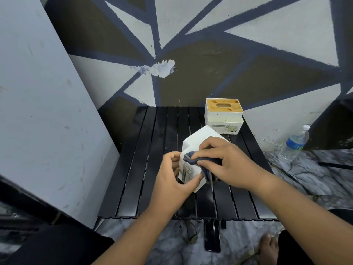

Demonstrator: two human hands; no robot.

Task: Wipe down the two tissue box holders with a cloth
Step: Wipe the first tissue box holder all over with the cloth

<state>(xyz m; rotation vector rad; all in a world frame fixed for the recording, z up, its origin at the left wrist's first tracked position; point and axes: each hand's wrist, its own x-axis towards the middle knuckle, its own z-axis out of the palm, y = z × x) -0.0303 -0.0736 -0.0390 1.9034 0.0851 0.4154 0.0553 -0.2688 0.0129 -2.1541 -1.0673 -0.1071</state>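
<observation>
The wall (210, 54) behind is painted in big grey, brown and dark-blue angular shapes, with a patch of paint flaked off near the middle. A wide pale grey board (38, 111) leans in from the left. The floor (315, 178) is marbled grey and white.

On it stands a low black slatted worktop (145, 169). At its far right corner sits the far tissue box holder (223, 116), upright, white with a tan slotted lid and a small label on its front.

The near tissue box holder (200, 138), plain white, is closer to the person, around the middle of the worktop. It is tipped up at an angle, held between both hands.

The left hand (172, 180) grips its lower near end, fingers curled round the left edge and thumb lying across the face. The right hand (229, 161) comes over from the right side, fingers bent around a bunched dark blue cloth (193, 159) and pressing it against the box's upper face. A tail of the cloth hangs down beside the box.

A clear water bottle (295, 145) with a blue label stands on the floor to the right of the worktop, near the wall. A bare foot (269, 247) shows at the bottom right. A dark phone-like slab (212, 238) lies on the floor under the worktop's near edge.
</observation>
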